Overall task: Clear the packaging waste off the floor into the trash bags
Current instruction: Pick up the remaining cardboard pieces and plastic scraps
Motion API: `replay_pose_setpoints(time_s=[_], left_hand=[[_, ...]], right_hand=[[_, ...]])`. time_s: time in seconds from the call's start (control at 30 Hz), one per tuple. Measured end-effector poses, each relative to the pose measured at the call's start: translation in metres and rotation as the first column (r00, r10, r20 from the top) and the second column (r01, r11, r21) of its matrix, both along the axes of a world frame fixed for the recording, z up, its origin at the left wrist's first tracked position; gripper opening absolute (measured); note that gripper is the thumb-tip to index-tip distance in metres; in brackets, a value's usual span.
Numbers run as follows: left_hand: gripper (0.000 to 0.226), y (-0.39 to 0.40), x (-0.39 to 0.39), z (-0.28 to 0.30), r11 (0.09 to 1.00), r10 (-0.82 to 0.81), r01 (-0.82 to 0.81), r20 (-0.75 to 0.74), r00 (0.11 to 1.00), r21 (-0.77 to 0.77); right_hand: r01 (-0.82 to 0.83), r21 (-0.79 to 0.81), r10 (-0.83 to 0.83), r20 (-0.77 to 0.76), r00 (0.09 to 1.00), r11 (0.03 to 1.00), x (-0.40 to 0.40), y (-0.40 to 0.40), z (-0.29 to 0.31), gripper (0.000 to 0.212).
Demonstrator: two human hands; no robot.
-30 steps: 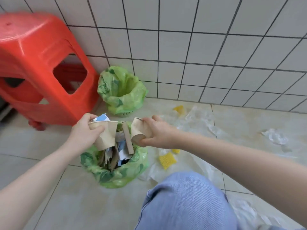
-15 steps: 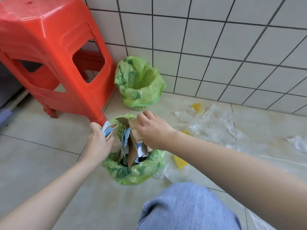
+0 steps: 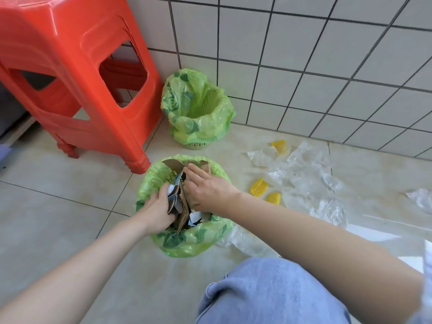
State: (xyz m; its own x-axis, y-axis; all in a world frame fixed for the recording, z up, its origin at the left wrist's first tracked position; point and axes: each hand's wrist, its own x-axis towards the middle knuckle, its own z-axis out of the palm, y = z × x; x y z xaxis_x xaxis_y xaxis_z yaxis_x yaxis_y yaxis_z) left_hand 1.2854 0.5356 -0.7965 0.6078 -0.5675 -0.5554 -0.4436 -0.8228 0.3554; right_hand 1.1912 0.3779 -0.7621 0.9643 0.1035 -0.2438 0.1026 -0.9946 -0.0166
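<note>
1. My left hand (image 3: 157,210) presses on the cardboard scraps (image 3: 181,206) in the near bag (image 3: 187,239), fingers curled over their edge.
2. My right hand (image 3: 209,191) lies flat on the same scraps, fingers extended, gripping nothing.
3. The far bag (image 3: 198,108) stands open by the tiled wall, beside the red stool (image 3: 70,66).
4. Clear plastic wrap (image 3: 304,181) and yellow foam nets (image 3: 258,187) lie on the floor (image 3: 58,206), right of the near bag.
</note>
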Motion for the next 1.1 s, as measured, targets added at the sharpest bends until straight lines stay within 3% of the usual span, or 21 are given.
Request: replay_pose_setpoints(time_s=[0.2, 0.33, 0.43, 0.67, 0.8, 0.9, 1.1], left_hand=[[0.087, -0.003, 0.015, 0.024, 0.998, -0.014, 0.015, 0.032, 0.999, -0.056], [0.059, -0.009, 0.017, 0.052, 0.989, -0.008, 0.039, 0.213, 0.977, -0.142], [0.038, -0.026, 0.009, 0.074, 0.968, 0.028, 0.041, 0.268, 0.963, -0.249], [0.014, -0.104, -0.049, 0.106, 0.876, -0.058, 0.141, 0.191, 0.98, -0.46], [0.013, -0.174, -0.111, 0.113, 0.845, -0.17, 0.136, -0.02, 0.985, -0.517], [0.012, -0.227, -0.172, 0.118, 0.818, -0.309, 0.198, -0.123, 0.943, -0.539], [0.011, -0.298, -0.291, 0.113, 0.715, -0.619, 0.511, -0.093, 0.78, -0.478]], right_hand=[[0.02, 0.077, -0.031, 0.137, 0.99, 0.997, -0.025, -0.006, 0.021, 0.074], [0.083, 0.104, -0.1, 0.175, 0.979, 0.991, -0.043, -0.019, 0.038, 0.06], [0.15, 0.095, -0.163, 0.152, 0.975, 0.984, -0.062, -0.035, 0.048, 0.054], [0.301, 0.067, -0.305, 0.055, 0.951, 0.951, -0.144, -0.091, 0.073, 0.049], [0.462, 0.071, -0.464, 0.013, 0.886, 0.884, -0.217, -0.128, 0.081, 0.046], [0.579, 0.046, -0.577, -0.04, 0.816, 0.814, -0.283, -0.15, 0.079, 0.044], [0.717, -0.01, -0.711, -0.131, 0.691, 0.697, -0.422, -0.162, 0.063, 0.043]])
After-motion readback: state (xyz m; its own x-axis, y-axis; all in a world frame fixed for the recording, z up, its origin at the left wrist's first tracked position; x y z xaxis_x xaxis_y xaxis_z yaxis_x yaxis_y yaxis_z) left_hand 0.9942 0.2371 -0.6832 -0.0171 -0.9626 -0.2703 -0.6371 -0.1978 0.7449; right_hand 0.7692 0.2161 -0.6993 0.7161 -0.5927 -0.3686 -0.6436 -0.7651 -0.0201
